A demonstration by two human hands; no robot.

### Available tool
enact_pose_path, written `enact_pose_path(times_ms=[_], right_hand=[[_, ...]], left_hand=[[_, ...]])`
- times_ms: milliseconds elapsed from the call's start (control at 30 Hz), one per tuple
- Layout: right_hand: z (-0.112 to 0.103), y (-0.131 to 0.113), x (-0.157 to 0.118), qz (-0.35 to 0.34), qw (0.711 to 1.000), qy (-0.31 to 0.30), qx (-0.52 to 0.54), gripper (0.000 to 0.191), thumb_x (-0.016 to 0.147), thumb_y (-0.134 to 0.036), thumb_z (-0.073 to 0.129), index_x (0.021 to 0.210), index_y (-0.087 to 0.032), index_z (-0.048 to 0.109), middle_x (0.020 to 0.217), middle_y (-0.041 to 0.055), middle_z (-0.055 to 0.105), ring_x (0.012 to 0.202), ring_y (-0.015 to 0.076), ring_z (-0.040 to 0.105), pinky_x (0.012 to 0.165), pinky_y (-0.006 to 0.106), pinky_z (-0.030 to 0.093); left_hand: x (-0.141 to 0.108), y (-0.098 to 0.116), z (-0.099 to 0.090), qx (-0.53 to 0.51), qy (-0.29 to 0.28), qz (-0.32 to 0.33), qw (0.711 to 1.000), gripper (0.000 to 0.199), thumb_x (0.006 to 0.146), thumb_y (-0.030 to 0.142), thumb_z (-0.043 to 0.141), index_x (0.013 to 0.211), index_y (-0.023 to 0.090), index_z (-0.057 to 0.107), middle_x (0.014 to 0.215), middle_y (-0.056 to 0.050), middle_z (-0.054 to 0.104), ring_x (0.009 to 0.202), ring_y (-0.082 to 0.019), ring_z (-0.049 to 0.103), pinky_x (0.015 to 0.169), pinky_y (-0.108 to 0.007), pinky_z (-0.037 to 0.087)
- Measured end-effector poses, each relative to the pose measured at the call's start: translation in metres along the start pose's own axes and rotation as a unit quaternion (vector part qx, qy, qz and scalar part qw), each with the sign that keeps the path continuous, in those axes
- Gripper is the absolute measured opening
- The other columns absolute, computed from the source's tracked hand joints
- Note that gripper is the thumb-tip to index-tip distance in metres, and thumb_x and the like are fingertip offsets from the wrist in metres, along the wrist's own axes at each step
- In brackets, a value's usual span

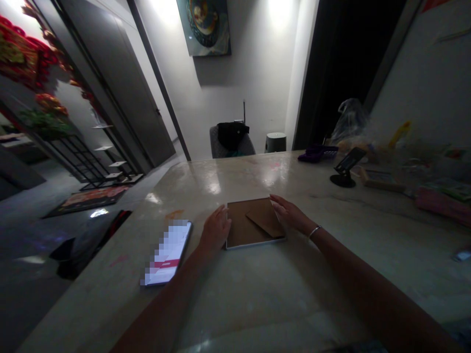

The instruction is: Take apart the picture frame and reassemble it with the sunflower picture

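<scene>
A picture frame (239, 223) lies back side up on the marble table, with a brown backing board, a pale rim and a brown flap like a stand leg (270, 223) slanting across it. My left hand (216, 228) grips its left edge, fingertips at the far left corner. Along the opposite edge, my right hand (290, 213) has hold of the frame, the thumb side near the far right corner. A bracelet (314, 232) circles my right wrist. To the left of my left forearm rests a phone (171, 255) with a lit, blurred-out screen.
The marble table (235, 304) spreads around my arms. At the right stand a phone holder (346, 169), a purple item (317, 152), a wooden tray or frame (382, 180) and a clear plastic bag (351, 122). Past the far edge is a chair (217, 142) with dark cloth over it.
</scene>
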State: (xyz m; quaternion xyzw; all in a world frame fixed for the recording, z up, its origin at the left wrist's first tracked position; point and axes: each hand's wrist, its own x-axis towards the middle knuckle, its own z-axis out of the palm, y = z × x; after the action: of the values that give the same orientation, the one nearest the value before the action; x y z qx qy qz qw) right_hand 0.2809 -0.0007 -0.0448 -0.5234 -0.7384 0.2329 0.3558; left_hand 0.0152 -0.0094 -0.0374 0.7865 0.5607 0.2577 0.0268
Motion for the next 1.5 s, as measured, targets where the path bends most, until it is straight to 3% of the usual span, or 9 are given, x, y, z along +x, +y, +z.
enact_pose_path(times_ms=[100,267,600,1233,1500], right_hand=[[0.001,-0.013,-0.004,-0.016,0.999,-0.051,-0.01,0.052,0.085,-0.043,0.039,0.128,-0.015,0.041,0.131,0.0125,0.046,0.12,0.0213,0.043,0.102,0.04,0.032],[0.007,-0.024,-0.013,-0.064,0.991,-0.095,-0.075,0.065,0.077,-0.047,0.052,0.132,-0.017,0.035,0.136,0.0131,0.039,0.124,0.0247,0.037,0.103,0.044,0.028],[0.018,-0.032,-0.018,-0.035,0.984,-0.141,-0.107,0.078,0.071,-0.045,0.06,0.136,-0.014,0.029,0.142,0.0182,0.024,0.132,0.0277,0.02,0.106,0.044,0.022],[0.026,-0.039,-0.021,-0.074,0.98,-0.097,-0.158,0.057,0.078,-0.035,0.054,0.131,-0.021,0.039,0.135,0.0133,0.04,0.128,0.0268,0.031,0.102,0.046,0.029],[0.021,-0.047,-0.021,-0.072,0.977,-0.103,-0.17,0.051,0.079,-0.027,0.049,0.129,-0.02,0.04,0.13,0.0117,0.046,0.123,0.0261,0.038,0.098,0.044,0.033]], left_hand=[[0.001,-0.001,-0.001,0.048,0.002,-0.013,0.999,0.037,0.085,0.027,0.037,0.118,0.014,0.048,0.133,-0.011,0.043,0.124,-0.021,0.037,0.103,-0.039,0.028],[-0.001,0.005,-0.001,0.084,-0.075,-0.051,0.992,0.044,0.087,0.033,0.034,0.126,0.015,0.041,0.13,-0.011,0.047,0.125,-0.028,0.034,0.101,-0.048,0.023],[-0.001,0.01,-0.002,0.096,-0.116,-0.066,0.986,0.047,0.089,0.035,0.029,0.129,0.014,0.038,0.131,-0.013,0.047,0.126,-0.028,0.032,0.101,-0.048,0.021],[-0.001,0.008,-0.002,0.09,-0.111,-0.034,0.989,0.038,0.088,0.033,0.032,0.12,0.02,0.048,0.125,-0.01,0.052,0.12,-0.026,0.04,0.098,-0.048,0.026],[0.0,0.007,-0.002,0.082,-0.093,-0.046,0.991,0.043,0.089,0.03,0.029,0.128,0.015,0.038,0.12,-0.013,0.054,0.114,-0.023,0.045,0.097,-0.043,0.028]])
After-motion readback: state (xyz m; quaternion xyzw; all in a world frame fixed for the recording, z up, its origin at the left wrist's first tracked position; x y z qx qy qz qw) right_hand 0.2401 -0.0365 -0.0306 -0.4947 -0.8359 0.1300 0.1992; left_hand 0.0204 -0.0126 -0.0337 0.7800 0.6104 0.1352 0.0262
